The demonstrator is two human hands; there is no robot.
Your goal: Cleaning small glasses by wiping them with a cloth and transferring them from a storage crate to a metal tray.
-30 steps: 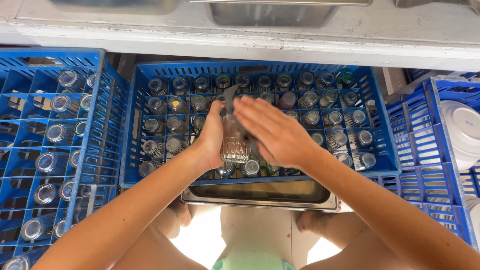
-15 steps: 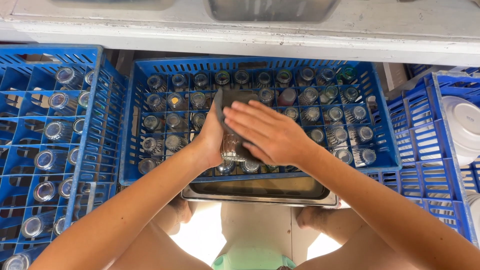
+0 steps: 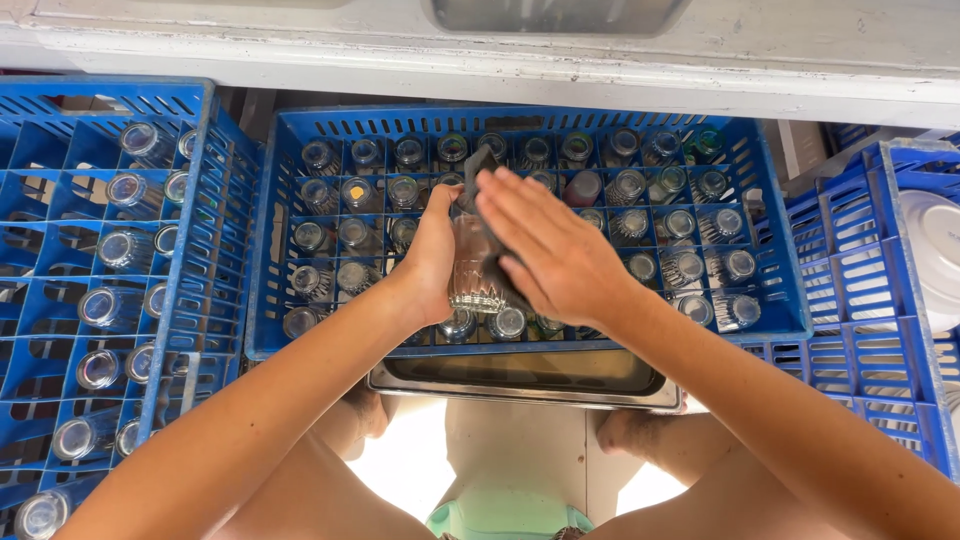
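Your left hand (image 3: 432, 255) wraps around a clear ribbed glass (image 3: 475, 270), holding it above the middle blue rack (image 3: 262, 250). Your right hand (image 3: 550, 245) lies flat, fingers spread, pressing a dark cloth (image 3: 480, 165) against the glass. The rack beneath looks almost full of upturned glasses, so most slots seem filled; the left rack (image 3: 190, 260) has many open cells. Your hands hide the cloth's lower part and the cells below. A white plate (image 3: 935, 255) at right is cut off by the frame's edge.
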